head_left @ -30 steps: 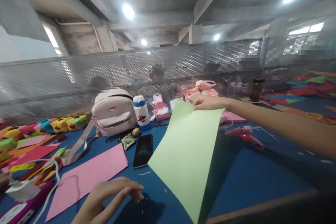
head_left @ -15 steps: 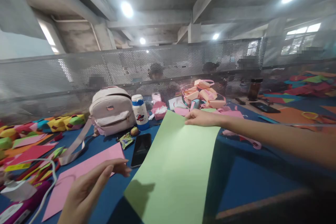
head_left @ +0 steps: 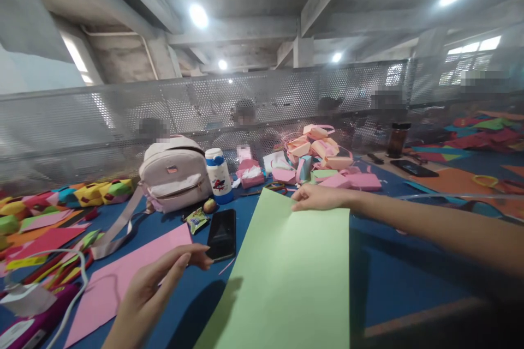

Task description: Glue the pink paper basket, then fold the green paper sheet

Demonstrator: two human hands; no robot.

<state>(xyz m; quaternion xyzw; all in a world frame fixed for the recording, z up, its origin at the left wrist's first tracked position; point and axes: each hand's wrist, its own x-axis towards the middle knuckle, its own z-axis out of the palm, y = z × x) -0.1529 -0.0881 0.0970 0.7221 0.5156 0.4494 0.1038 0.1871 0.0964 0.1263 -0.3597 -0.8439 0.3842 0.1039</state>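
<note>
A large light green sheet of paper (head_left: 286, 272) slopes from mid-table down to the lower edge of the view. My right hand (head_left: 317, 197) pinches its far edge, fingers closed over the paper. To the left of the sheet, my left hand (head_left: 164, 278) hovers with its fingers apart and nothing in it. Below and behind that hand lies a pink sheet (head_left: 118, 278). A black phone (head_left: 221, 234) rests just past its fingertips, beside a small green snack packet (head_left: 197, 220).
A pale backpack (head_left: 176, 174) and a white-and-blue bottle (head_left: 219, 175) stand behind the phone. Folded orange and pink paper pieces (head_left: 325, 147) are piled against the perforated metal screen (head_left: 196, 103). Coloured papers, a white cable and a purple box (head_left: 45, 322) lie at left.
The green sheet has come lower and nearer with my right hand, uncovering scissors behind its far edge. My left hand has shifted slightly right.
</note>
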